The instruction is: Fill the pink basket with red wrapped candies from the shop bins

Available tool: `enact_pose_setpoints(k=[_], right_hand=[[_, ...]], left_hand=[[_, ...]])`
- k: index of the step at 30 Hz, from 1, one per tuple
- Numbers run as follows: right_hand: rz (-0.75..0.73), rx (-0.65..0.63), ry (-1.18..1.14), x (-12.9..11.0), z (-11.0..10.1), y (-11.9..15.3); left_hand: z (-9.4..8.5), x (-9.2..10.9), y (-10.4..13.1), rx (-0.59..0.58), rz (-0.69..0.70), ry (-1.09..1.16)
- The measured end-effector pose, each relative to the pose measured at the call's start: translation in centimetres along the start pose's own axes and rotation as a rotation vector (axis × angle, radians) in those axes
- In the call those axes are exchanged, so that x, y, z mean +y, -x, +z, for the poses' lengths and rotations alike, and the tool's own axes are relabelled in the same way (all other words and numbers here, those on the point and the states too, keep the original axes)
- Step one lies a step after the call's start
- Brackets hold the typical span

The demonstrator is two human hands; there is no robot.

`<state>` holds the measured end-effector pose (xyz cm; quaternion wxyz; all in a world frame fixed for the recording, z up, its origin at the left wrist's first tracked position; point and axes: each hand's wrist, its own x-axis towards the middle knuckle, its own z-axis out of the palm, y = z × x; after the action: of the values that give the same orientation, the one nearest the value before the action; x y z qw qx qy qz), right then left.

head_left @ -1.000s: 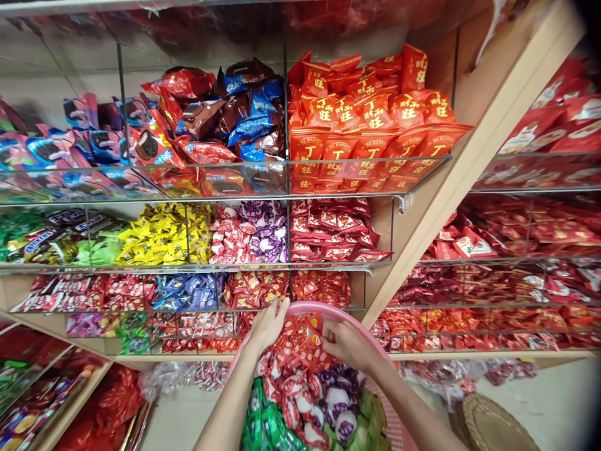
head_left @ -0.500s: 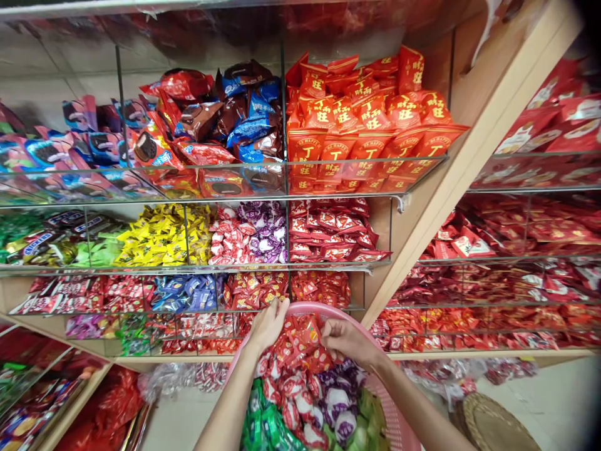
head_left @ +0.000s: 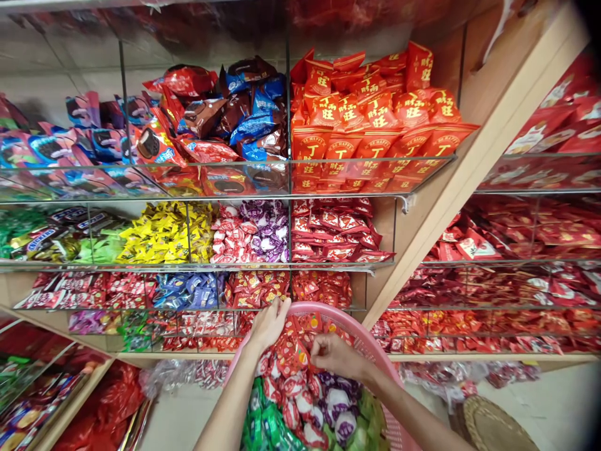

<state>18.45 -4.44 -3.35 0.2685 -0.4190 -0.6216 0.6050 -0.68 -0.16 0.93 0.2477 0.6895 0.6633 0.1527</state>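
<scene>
A pink plastic basket (head_left: 359,324) full of wrapped candies is in front of me, below the shelves. My left hand (head_left: 269,327) is closed on its far left rim, the fingertips partly hidden. Over the basket, my right hand (head_left: 339,358) has its fingers pinched at the edge of a red candy packet (head_left: 297,358) with orange marks. More red packets lie beneath and behind it. Nearer to me are red-and-white candies (head_left: 292,410), purple-and-white candies (head_left: 339,401), green wrapped candies (head_left: 268,416) and light green ones (head_left: 369,416).
Shelves with glass fronts (head_left: 235,266) rise beyond the basket, divided into bins of candies and snacks. A slanted wooden post (head_left: 451,207) stands to the right. On the floor are plastic bags (head_left: 183,376) and a round woven object (head_left: 493,426). Another candy rack (head_left: 51,382) is at lower left.
My right hand has moved left and slightly toward me over the basket, the red candy packet shifting along with it. My left hand stays at the rim. The view has shifted slightly.
</scene>
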Motion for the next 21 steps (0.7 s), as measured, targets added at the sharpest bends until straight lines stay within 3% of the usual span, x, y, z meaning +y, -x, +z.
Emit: enact_pose_setpoints(k=[9, 13, 17, 21], right_hand=[[-0.103, 0.063, 0.250, -0.2, 0.1, 0.4], [-0.169, 0.139, 0.311, -1.9, -1.2, -0.2], [-0.185, 0.355, 0.372, -4.1, -4.1, -3.0], [-0.078, 0.486, 0.374, -4.1, -6.7, -7.2]], left_hand=[[-0.2, 0.3, 0.2, -0.012, -0.017, 0.008], [-0.1, 0.1, 0.1, 0.000, -0.008, 0.013], [0.0, 0.1, 0.1, 0.003, -0.030, 0.021], [0.0, 0.2, 0.2, -0.005, -0.036, 0.017]])
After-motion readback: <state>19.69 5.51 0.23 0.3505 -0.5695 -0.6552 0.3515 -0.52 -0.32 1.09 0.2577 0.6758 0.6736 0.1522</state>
